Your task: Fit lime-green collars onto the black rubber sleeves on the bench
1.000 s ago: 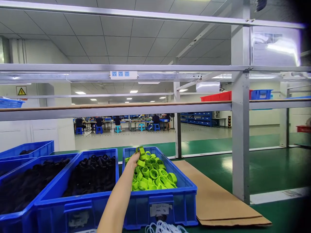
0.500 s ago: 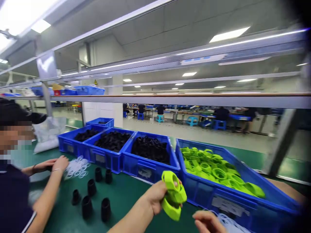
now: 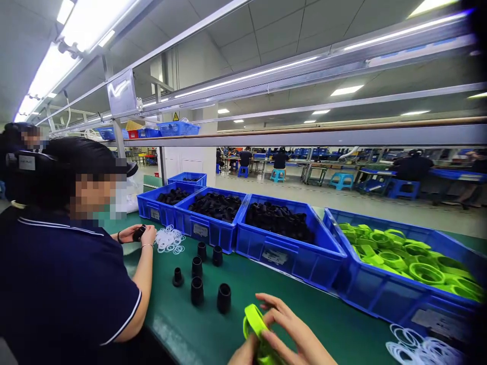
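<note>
— Looking left first: what does the co-worker (image 3: 72, 243) handle?

— That person's hands (image 3: 139, 234) close on a small black part, just beside a heap of white rings (image 3: 170, 239) on the green bench (image 3: 213, 324). Six black sleeves (image 3: 201, 276) stand upright near them.

— And the wearer's own hands?

— Low in the middle. The left hand (image 3: 243, 355) cups a lime-green ring (image 3: 255, 329) from below; the right hand (image 3: 292, 332) lies over it, fingers pinching its rim. Both are closed on the ring, held just above the bench edge.

— How would that ring handle?

— Probably light, moulded plastic: stiff enough to keep its round shape, smooth and somewhat slippery, not fragile. The broad rim seems the safest hold, thumb inside, fingers outside.

— The containers?

— From the left, a row of blue bins, touching side to side: a small far one (image 3: 189, 178) with a few black parts, then three (image 3: 279, 253) heaped with black parts. At the right, a large bin (image 3: 376, 299) holds many green rings. More white rings (image 3: 422, 350) lie in front of it.
</note>
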A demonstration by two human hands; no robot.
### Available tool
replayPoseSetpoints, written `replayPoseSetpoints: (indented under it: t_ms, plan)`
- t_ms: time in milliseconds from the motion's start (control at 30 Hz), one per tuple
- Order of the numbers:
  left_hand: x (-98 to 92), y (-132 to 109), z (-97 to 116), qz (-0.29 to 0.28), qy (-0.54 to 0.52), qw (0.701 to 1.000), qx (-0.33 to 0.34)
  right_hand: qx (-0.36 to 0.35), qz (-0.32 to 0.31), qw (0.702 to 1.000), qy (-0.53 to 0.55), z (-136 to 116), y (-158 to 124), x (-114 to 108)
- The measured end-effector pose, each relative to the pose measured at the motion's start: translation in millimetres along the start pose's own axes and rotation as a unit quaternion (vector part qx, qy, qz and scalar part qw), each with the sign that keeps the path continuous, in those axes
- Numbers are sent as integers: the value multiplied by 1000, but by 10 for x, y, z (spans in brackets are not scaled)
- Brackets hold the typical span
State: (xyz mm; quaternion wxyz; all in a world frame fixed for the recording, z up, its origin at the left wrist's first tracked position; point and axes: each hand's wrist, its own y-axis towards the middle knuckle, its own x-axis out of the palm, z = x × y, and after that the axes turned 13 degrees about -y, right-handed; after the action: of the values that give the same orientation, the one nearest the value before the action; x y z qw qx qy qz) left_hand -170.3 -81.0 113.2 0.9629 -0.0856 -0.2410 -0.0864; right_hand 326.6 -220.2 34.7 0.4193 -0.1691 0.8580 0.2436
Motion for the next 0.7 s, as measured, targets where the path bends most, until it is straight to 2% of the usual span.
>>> replayPoseSetpoints:
  t_ms: [33, 100, 200, 267, 400, 533, 633, 700]
  plan:
    - [-191, 50, 91, 14, 10, 1000, 1, -5, -17, 1000, 15, -76, 111, 14]
    - [-472, 134, 144, 34, 28, 999, 1, -26, -28, 999, 15, -207, 355, 45]
    - [-713, 224, 60, 56, 46, 997, 6, -52, -12, 996, -69, -291, 712, 125]
    - [-810, 289, 2, 71, 54, 996, 15, -39, -28, 990, -136, -263, 900, 206]
    - [-964, 460, 1, 98, 71, 993, 15, -9, -106, 977, -186, -136, 1110, 436]
    - [-1089, 527, 63, 101, 90, 991, -9, 11, -161, 965, -205, -67, 1133, 618]
    - [-1054, 452, 1, 89, 84, 992, -35, 34, -170, 960, -220, 31, 1039, 551]
    - [-895, 404, -156, 52, 20, 997, -47, 57, -182, 953, -238, 151, 929, 399]
